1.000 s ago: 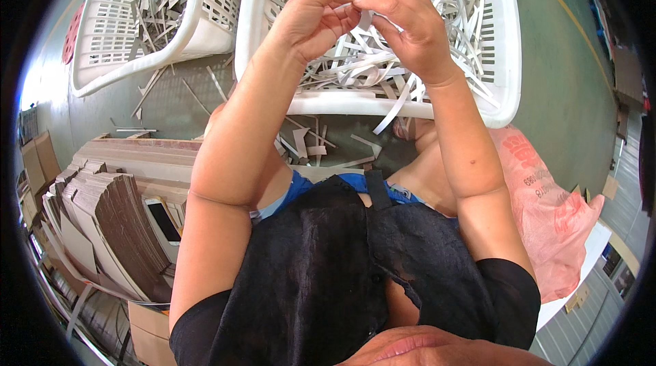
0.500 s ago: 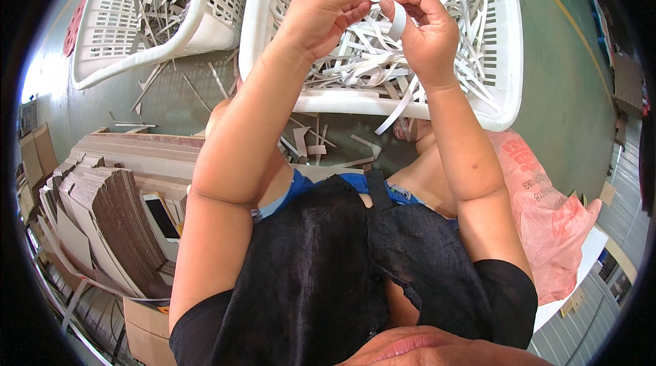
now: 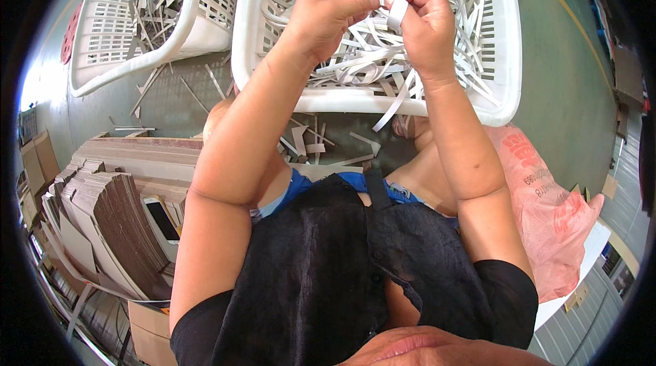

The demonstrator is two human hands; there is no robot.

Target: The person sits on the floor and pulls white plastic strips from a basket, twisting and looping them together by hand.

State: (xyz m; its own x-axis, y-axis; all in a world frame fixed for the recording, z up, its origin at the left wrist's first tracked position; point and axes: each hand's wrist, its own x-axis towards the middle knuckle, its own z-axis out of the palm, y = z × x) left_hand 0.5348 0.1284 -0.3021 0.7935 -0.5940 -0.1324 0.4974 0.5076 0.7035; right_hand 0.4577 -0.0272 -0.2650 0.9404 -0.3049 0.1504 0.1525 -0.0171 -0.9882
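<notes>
Where the green floor [image 3: 560, 86] meets the upper edge of the view, two white slotted plastic baskets are seen side by side: the larger basket [image 3: 502, 59] lies directly ahead and is heaped with pale cardboard strips [image 3: 355, 65], while the second basket [image 3: 171, 31], to the left, is tilted and partly filled with similar offcuts. Loose scraps [image 3: 307, 141] are scattered on the floor between the baskets and the person's knees. A stack of flat brown cardboard sheets [image 3: 109, 222] is fanned out at lower left, and a phone [image 3: 162, 219] is lying on it. A pink printed sack [image 3: 540, 216] is set just beside the right leg. Both forearms are raised over the larger basket. A single white paper strip [image 3: 396, 11] is held up above the heap, between the two hands. The left hand [image 3: 328, 7] is curled, with thumb and fingertips pinched on the strip's left part. The right hand [image 3: 427, 21] is closed likewise, its thumb and forefinger nipped on the bent end of the same strip. The hands are almost touching at the fingertips.
</notes>
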